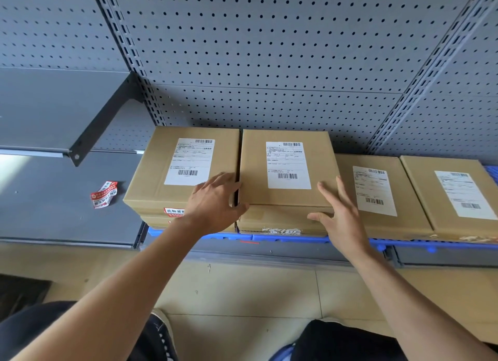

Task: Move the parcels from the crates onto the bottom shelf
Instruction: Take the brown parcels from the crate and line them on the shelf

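The grey metal bottom shelf (54, 212) lies bare left of four brown cardboard parcels (285, 169) set edge to edge. On the second parcel's near corners rest both hands, left (215, 201) and right (341, 215), fingers straight, gripping nothing.

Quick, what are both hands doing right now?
Left hand: open, fingers on the left side of the second box.
Right hand: open, fingers straight on its right front corner.
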A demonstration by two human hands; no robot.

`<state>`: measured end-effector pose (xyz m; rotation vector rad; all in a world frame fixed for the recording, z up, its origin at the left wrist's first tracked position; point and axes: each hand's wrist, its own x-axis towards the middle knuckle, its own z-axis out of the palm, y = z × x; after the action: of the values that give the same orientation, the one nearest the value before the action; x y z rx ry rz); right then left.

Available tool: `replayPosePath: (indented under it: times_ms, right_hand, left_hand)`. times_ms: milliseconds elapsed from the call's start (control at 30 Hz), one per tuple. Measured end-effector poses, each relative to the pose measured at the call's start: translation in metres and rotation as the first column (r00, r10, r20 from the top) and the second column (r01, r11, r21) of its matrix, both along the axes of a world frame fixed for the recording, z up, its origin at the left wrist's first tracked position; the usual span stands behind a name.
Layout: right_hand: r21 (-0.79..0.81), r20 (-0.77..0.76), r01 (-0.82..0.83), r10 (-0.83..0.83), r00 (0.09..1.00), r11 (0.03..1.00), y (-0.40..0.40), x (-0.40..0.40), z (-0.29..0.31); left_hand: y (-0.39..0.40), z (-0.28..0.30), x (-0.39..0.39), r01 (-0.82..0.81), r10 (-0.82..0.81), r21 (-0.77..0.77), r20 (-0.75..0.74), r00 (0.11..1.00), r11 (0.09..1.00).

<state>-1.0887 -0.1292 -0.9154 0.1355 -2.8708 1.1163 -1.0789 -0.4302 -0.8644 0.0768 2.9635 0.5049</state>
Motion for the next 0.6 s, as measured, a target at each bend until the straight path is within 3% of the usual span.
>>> replayPosePath:
  times_ms: [133,267,600]
  right_hand:
    - [0.036,0.018,-0.039,0.038,0.999,0.999,0.002,-0.003,-0.003]
    - [0.326,-0.043,-0.036,0.053,0.998,0.945,0.001,-0.006,-0.007]
    - [0.589,0.014,-0.051,0.053,0.998,0.806,-0.012,0.000,-0.001]
  left_hand:
    - [0.001,0.002,0.000,0.026,-0.026,-0.038,-0.001,1.000,0.999]
    - [0.002,0.002,0.000,0.019,-0.020,-0.047,-0.004,1.000,0.999]
    - [0.003,-0.001,0.000,0.046,-0.047,-0.085,-0.007,0.999,0.995]
